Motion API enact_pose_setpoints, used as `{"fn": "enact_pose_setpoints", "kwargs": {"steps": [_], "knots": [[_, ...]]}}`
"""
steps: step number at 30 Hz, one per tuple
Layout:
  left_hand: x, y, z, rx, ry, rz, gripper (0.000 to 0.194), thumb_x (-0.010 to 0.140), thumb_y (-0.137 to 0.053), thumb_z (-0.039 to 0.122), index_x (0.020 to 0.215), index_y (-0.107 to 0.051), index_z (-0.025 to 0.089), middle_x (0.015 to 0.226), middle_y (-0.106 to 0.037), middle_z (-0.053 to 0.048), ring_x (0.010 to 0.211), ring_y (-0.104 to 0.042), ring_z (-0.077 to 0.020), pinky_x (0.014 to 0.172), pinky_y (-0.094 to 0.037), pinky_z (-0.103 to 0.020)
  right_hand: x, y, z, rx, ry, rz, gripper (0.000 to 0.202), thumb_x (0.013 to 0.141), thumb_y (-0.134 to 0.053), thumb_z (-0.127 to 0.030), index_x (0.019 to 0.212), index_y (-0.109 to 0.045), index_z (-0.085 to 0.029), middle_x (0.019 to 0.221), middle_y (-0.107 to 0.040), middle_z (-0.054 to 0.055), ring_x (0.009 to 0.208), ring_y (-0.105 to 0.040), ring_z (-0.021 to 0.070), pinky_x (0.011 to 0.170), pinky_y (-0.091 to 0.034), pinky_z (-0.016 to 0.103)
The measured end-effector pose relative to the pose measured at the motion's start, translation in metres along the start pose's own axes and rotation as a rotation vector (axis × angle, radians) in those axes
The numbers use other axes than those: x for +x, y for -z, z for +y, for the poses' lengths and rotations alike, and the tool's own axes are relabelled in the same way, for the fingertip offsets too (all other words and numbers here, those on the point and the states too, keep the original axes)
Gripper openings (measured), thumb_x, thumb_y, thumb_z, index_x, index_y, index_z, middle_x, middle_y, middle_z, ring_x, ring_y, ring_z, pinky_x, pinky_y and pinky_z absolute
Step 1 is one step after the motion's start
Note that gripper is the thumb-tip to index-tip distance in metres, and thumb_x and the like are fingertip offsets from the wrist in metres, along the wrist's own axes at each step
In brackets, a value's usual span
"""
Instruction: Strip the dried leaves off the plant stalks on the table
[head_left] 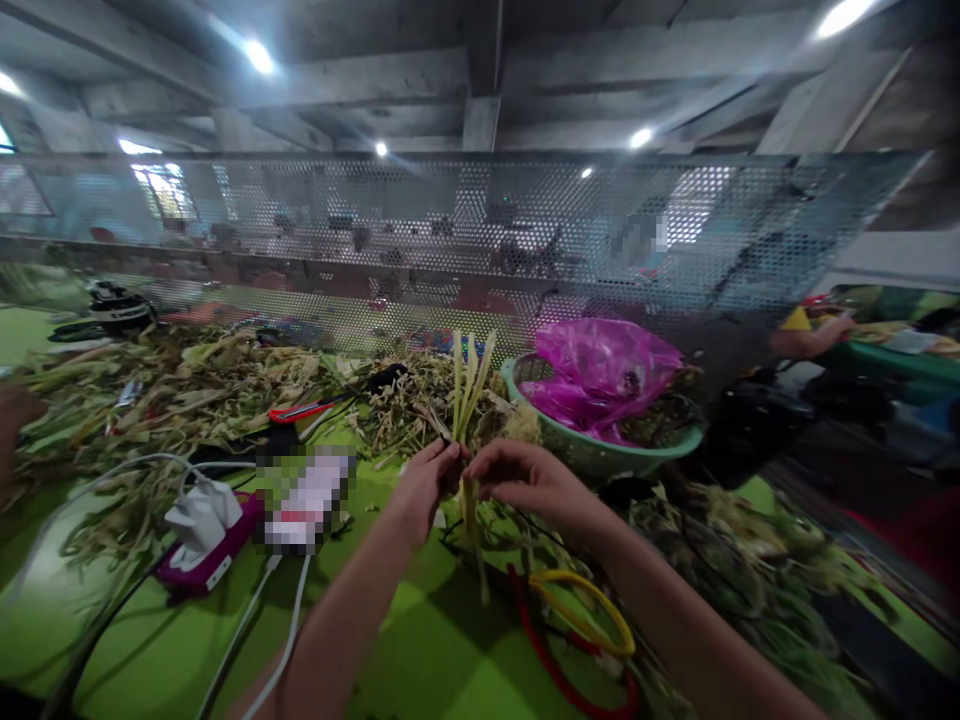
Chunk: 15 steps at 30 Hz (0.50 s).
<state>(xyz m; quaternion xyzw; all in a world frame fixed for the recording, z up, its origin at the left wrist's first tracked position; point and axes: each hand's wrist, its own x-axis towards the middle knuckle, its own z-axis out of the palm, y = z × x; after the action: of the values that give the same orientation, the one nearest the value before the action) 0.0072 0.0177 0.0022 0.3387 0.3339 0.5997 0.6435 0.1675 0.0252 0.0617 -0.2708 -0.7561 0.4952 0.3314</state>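
Observation:
Between my two hands stands a small bundle of pale yellow-green plant stalks (466, 395), upright, its lower ends hanging over the green table. My left hand (429, 488) is closed, pinching the bundle from the left. My right hand (529, 478) has its fingers curled against the stalks from the right, with thumb and fingertips at the bundle. Just below my right forearm lie a yellow loop (592, 600) and a red loop (536, 640) of cord or tube. Dry leaf scraps (405, 415) lie behind the hands.
A green basket (622, 455) holds a purple plastic bag (607, 375). Left are a purple power strip (214, 550) with white plugs, a blurred phone-like item (311, 500) and a red cutter (304, 410). A perforated metal screen (450, 220) spans the back. Another person's hand (814, 335) shows at right.

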Motion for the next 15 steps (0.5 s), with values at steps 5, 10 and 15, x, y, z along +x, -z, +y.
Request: {"fn": "enact_pose_setpoints", "kwargs": {"steps": [5, 10, 15], "knots": [[-0.005, -0.008, -0.006, 0.174, 0.019, -0.108, 0.03, 0.07, -0.068, 0.043, 0.076, -0.063, 0.014, 0.062, -0.048, 0.003, 0.054, -0.034, -0.0063, 0.052, -0.024, -0.02, 0.005, 0.019, 0.014, 0.271, -0.102, 0.373, 0.026, 0.075, -0.066, -0.035, 0.093, -0.058, -0.018, 0.075, -0.062, 0.0, 0.054, -0.053, 0.0079, 0.054, -0.043, 0.021], [-0.012, -0.014, -0.002, 0.302, -0.019, -0.245, 0.033, 0.073, -0.065, 0.045, 0.076, -0.067, 0.013, 0.06, -0.047, 0.002, 0.054, -0.033, -0.0065, 0.052, -0.024, -0.021, 0.006, 0.021, 0.026, 0.302, -0.146, 0.475, 0.022, 0.069, -0.068, -0.036, 0.071, -0.058, -0.017, 0.063, -0.057, -0.002, 0.05, -0.046, 0.0072, 0.049, -0.037, 0.02], [-0.016, -0.013, 0.008, 0.316, -0.082, -0.316, 0.029, 0.074, -0.065, 0.042, 0.078, -0.068, 0.014, 0.071, -0.057, -0.002, 0.061, -0.041, -0.008, 0.057, -0.03, -0.022, 0.007, -0.006, 0.037, 0.317, -0.251, 0.299, 0.029, 0.066, -0.063, -0.035, 0.049, -0.049, -0.017, 0.047, -0.048, -0.003, 0.044, -0.038, 0.0074, 0.045, -0.028, 0.022]]}}
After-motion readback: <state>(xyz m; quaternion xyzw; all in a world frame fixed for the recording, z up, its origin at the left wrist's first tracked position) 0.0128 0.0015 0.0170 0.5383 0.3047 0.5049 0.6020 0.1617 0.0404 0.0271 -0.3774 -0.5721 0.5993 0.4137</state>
